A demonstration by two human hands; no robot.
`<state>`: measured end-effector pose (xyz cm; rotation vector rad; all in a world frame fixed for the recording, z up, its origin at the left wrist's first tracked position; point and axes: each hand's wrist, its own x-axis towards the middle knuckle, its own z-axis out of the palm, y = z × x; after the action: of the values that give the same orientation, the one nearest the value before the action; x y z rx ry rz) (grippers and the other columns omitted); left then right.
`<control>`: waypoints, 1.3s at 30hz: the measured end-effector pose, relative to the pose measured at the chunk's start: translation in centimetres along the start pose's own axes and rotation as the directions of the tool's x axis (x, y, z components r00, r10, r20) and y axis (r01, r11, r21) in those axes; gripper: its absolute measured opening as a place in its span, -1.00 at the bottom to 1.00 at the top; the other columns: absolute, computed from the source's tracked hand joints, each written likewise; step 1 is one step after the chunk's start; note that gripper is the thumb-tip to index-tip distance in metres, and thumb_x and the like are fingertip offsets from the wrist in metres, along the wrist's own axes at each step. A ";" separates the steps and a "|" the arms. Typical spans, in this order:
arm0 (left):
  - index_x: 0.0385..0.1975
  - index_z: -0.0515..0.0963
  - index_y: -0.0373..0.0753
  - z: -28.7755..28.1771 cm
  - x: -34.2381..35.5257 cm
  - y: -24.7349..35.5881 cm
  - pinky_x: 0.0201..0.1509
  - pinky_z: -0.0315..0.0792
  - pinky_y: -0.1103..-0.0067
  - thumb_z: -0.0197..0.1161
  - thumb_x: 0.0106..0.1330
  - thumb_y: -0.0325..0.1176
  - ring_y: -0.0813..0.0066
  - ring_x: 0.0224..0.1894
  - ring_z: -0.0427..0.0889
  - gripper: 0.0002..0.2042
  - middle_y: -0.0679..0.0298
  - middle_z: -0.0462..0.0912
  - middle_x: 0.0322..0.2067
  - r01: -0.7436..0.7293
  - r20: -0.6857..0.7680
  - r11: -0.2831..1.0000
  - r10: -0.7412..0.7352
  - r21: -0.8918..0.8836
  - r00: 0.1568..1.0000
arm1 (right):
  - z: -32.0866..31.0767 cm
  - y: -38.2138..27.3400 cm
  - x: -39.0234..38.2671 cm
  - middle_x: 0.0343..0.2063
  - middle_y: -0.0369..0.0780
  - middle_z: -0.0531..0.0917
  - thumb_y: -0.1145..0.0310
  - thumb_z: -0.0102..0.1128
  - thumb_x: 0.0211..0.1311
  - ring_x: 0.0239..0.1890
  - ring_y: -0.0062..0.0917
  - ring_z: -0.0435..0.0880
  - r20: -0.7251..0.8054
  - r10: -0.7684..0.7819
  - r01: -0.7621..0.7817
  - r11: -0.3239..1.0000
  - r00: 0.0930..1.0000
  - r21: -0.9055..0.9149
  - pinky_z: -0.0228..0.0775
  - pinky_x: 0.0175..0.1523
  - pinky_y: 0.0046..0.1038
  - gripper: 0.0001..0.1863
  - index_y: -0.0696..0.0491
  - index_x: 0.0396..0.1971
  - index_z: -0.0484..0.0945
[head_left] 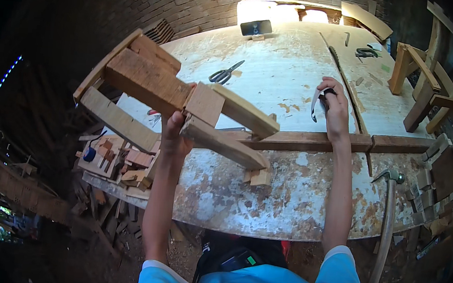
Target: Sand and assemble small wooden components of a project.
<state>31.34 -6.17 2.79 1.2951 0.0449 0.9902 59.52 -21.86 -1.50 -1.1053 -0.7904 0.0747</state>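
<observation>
Scissors (224, 75) lie on the worktop (302, 203), beyond a long wooden beam (292, 139) crossing it; a hammer's (387, 217) handle overhangs the near edge. Above the left side, the left hand (177, 134) clasps a chunky, rough-grained wooden frame (145, 76), slanting lengthwise from far left to near right. The right hand's (334, 108) fingers curl round a thin curved strip (314, 104).

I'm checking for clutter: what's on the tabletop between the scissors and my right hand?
In the head view, only white tabletop with brownish patches shows between the scissors and your right hand.
</observation>
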 end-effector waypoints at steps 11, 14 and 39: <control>-0.07 0.39 -0.35 -4.0 -10.6 0.9 -0.06 0.49 0.51 0.52 -0.21 -0.40 0.48 -0.13 0.54 -0.38 0.23 0.53 -0.17 0.123 -0.123 0.907 -0.080 0.404 0.989 | 8.7 -2.1 -14.3 -0.17 -0.16 0.45 0.49 -0.26 0.15 -0.03 -0.44 0.40 0.607 0.183 -0.216 0.976 0.773 -0.018 0.18 0.15 -0.38 -0.83 0.11 -0.34 0.37; -0.05 0.38 -0.31 -3.1 -11.0 -0.3 -0.13 0.53 0.56 0.48 -0.15 -0.46 0.50 -0.20 0.57 -0.42 0.25 0.55 -0.20 0.172 -0.179 0.765 -0.076 0.620 0.981 | 11.3 0.3 -18.6 -0.10 -0.22 0.40 0.43 -0.24 0.28 0.03 -0.49 0.36 0.482 0.331 -0.398 0.917 0.811 0.040 0.17 0.15 -0.44 -0.86 0.05 -0.27 0.35; 0.09 0.30 -0.29 -1.3 -10.5 -4.8 0.10 0.34 0.56 0.29 0.12 -0.21 0.47 0.10 0.35 -0.45 0.22 0.43 -0.02 0.083 -0.035 0.990 -0.080 0.114 0.996 | 14.4 -3.6 -19.8 0.34 -0.01 -0.34 -0.40 -0.28 0.09 0.38 -0.26 -0.49 0.577 0.173 -0.240 0.970 0.798 0.041 -0.51 0.38 -0.28 0.09 0.21 0.30 -0.33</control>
<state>27.07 -11.53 -6.65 1.3733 0.1795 0.9484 35.19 -21.02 -6.05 -1.0667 -1.1812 0.6595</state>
